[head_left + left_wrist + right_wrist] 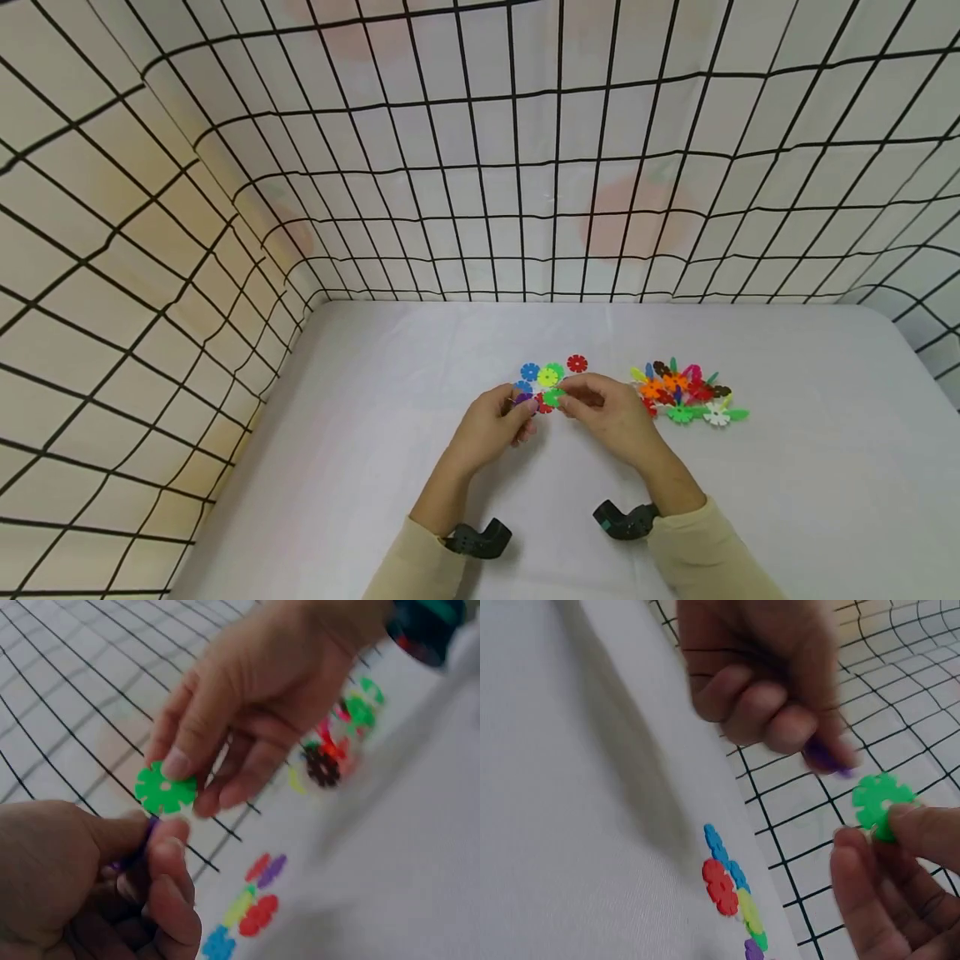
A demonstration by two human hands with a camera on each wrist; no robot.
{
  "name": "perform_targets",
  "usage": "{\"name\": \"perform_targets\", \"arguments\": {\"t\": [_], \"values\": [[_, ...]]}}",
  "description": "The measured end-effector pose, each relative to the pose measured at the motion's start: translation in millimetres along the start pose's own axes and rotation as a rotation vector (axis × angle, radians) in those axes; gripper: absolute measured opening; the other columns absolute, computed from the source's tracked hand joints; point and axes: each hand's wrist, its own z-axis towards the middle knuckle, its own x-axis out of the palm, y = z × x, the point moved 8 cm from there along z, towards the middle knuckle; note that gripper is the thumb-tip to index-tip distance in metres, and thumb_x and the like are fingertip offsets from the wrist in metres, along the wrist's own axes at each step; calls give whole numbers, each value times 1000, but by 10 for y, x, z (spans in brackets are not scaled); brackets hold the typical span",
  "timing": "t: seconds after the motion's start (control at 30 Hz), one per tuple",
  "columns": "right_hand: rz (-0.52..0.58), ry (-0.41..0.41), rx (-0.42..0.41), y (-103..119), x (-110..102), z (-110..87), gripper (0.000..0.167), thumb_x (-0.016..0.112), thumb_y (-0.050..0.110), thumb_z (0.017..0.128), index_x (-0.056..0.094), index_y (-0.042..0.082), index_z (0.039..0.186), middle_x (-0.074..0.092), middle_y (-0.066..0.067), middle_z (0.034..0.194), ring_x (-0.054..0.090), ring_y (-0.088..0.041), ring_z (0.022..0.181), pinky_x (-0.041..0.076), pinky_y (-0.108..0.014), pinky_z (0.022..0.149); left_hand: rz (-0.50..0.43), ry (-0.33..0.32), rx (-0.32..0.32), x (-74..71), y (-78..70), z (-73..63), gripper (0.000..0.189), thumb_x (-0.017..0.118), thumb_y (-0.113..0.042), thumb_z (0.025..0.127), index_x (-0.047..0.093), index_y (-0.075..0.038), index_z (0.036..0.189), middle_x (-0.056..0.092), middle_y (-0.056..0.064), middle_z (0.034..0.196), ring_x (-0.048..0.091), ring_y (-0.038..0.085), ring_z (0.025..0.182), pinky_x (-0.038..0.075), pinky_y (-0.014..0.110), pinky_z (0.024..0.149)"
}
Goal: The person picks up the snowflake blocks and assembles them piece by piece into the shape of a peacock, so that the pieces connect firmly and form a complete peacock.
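Observation:
Between thumb and fingers, my left hand (pixel 491 429) pinches a purple notched disc (pixel 825 756), mostly covered by the fingertips. My right hand (pixel 617 418) holds a green notched disc (pixel 165 787) by its edge, with a small hole at its middle. Both hands are raised over the white table, close together, and the two discs are slightly apart in the right wrist view. Behind and below them lie loose discs: a blue one (pixel 530 372), a yellow one (pixel 548 377) and a red one (pixel 577 363).
To the right of my right hand lies a cluster of joined or heaped colourful discs (pixel 675 382), with a white disc (pixel 717 414) at its near edge. A black wire grid (pixel 480 167) stands along the back and left of the white table (pixel 337 467).

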Motion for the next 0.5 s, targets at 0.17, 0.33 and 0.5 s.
{"name": "perform_targets", "arguments": {"t": [0.17, 0.33, 0.5], "values": [[115, -42, -149, 154, -24, -29, 16, 69, 11, 97, 72, 9, 113, 71, -10, 104, 74, -14, 91, 59, -20, 82, -244, 133, 41, 69, -221, -77, 46, 44, -37, 110, 56, 5, 97, 53, 2, 64, 45, 12, 55, 39, 25, 53], [106, -104, -293, 299, -47, -83, 13, 71, 5, 94, 74, 9, 105, 70, -7, 99, 70, -9, 88, 59, -17, 79, -228, 98, 35, 82, -287, -105, 47, 39, -41, 110, 52, -2, 87, 47, 1, 60, 40, 13, 53, 32, 24, 50], [-4, -205, -435, 403, -35, -136, 17, 76, -1, 88, 76, 13, 98, 70, 0, 94, 62, -5, 80, 56, -13, 73, -210, 29, 22, 58, -303, -123, 49, 37, -40, 111, 52, -4, 82, 43, -1, 56, 36, 12, 49, 27, 23, 47]]}}
